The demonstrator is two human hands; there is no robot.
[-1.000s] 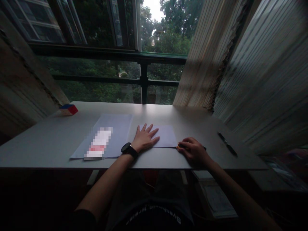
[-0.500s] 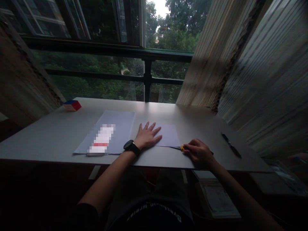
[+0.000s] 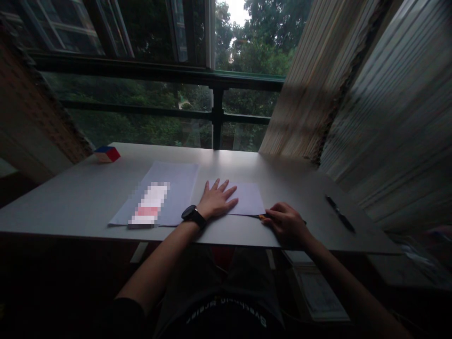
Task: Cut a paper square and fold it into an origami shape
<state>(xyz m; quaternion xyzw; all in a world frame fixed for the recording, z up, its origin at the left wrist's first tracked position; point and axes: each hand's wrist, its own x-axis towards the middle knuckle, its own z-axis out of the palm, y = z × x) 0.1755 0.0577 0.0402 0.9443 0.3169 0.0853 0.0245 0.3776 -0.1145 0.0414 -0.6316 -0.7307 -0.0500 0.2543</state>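
My left hand (image 3: 217, 200) lies flat with fingers spread on the left part of a folded-looking white sheet of paper (image 3: 249, 197). A dark watch (image 3: 192, 214) is on that wrist. My right hand (image 3: 285, 222) is closed around a utility knife (image 3: 262, 217) with an orange-yellow part showing near the fingertips. Its thin dark blade points left along the sheet's near edge, partly under or against it; I cannot tell which. Most of the knife's handle is hidden in the hand, and a dark end shows behind it.
Left of my hands lie larger white sheets (image 3: 180, 183) with a blurred-out item (image 3: 151, 205) on top. A coloured cube (image 3: 108, 154) stands at the far left of the white table (image 3: 70, 197). A black pen (image 3: 339, 213) lies on the right. Window and curtains rise behind.
My right hand has moved slightly left with the utility knife, so the blade reaches further along the paper's near edge. The left hand stays in place on the sheet.
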